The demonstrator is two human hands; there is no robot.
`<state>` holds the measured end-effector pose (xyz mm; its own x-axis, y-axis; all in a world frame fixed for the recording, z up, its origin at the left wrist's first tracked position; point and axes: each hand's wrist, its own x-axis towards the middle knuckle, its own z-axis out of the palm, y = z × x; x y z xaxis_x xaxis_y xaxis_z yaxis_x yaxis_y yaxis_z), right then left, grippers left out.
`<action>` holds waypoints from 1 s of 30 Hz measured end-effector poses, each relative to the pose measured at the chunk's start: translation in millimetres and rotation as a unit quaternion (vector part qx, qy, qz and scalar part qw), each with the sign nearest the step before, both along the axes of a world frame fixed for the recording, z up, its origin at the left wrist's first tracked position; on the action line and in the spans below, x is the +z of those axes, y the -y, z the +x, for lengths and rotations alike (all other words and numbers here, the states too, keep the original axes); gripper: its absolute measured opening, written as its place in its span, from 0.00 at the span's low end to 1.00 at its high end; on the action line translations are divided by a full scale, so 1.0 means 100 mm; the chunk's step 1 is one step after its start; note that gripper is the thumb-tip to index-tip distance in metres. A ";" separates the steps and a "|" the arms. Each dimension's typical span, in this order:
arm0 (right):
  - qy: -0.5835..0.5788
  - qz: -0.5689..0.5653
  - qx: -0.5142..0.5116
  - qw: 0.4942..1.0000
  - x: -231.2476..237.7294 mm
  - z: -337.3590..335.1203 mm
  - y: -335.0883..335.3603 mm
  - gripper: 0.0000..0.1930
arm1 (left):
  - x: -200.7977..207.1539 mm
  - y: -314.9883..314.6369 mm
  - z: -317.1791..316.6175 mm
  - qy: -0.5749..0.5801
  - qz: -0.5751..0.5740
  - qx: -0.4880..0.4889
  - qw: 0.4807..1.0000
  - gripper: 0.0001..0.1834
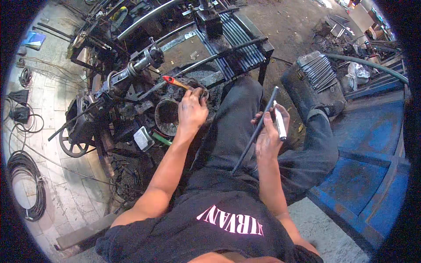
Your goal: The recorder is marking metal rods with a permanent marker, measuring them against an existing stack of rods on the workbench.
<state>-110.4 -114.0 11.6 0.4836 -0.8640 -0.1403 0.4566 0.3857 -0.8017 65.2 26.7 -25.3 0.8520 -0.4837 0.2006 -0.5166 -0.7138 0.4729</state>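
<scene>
My left hand (193, 109) is closed round a paintbrush (173, 81), whose orange handle with a red end points up and to the left. Its bristles are hidden behind my fingers. Just below and left of that hand is a round, dirty can (166, 115) with a dark inside. My right hand (272, 133) grips a long dark metal rod (251, 147), which slants from above my knee down to my lap. Held in the same hand is a white marker pen (280, 120), lying beside the rod with its black end toward me.
A metal frame at the far side bears a row of rods (234, 33). More rods (319, 72) lie bundled on a black case at right. Machinery with a handwheel (75, 143) stands at left, near coiled cable (27, 186). Blue metal panels (351, 175) fill the right side.
</scene>
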 end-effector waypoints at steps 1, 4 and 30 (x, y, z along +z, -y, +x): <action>-0.004 -0.002 0.004 1.000 0.01 0.00 -0.02 0.19 | -0.02 0.01 0.04 0.022 0.025 0.001 0.999 0.17; 0.016 -0.002 0.022 1.000 0.08 -0.04 -0.06 0.19 | 0.00 0.10 0.13 0.001 0.075 -0.017 0.997 0.18; -0.037 -0.076 0.006 0.996 0.10 0.06 -0.24 0.18 | 0.86 0.94 -0.20 -0.361 -0.336 -0.326 0.806 0.11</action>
<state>-104.5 -89.7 21.5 0.4871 -0.8722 -0.0440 0.3893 0.2619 -0.8831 45.0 -67.0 60.9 0.4723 -0.8648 0.1706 -0.0958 0.1420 0.9852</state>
